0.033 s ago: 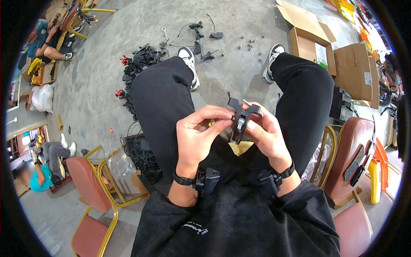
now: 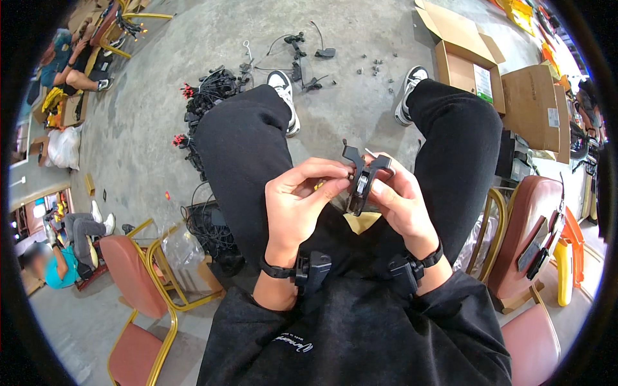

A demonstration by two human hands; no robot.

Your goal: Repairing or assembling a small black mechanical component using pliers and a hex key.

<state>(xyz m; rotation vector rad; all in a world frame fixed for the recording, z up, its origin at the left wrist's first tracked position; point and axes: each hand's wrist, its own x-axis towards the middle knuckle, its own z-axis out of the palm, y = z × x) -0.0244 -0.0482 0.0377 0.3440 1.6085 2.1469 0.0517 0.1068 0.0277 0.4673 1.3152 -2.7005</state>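
Above my lap, my right hand (image 2: 402, 202) grips a black forked plastic part (image 2: 360, 186) with two arms spreading upward and a light metallic piece in its middle. A thin pale rod (image 2: 370, 153) shows behind it, by the right fingers. My left hand (image 2: 297, 199) pinches thumb and fingertips together against the part's left side, where a small dark piece (image 2: 351, 176) shows; its shape is too small to make out. Something yellow (image 2: 318, 184) peeks out between the left fingers. Below the part, a yellowish flat piece (image 2: 362, 222) lies between my thighs.
A heap of black cabled parts (image 2: 209, 96) lies beside my left leg. Ahead are loose black parts (image 2: 296, 58) and small dark bits (image 2: 378, 62). An open cardboard box (image 2: 463, 71) stands right. Chairs (image 2: 132, 276) flank me. People (image 2: 61, 264) sit far left.
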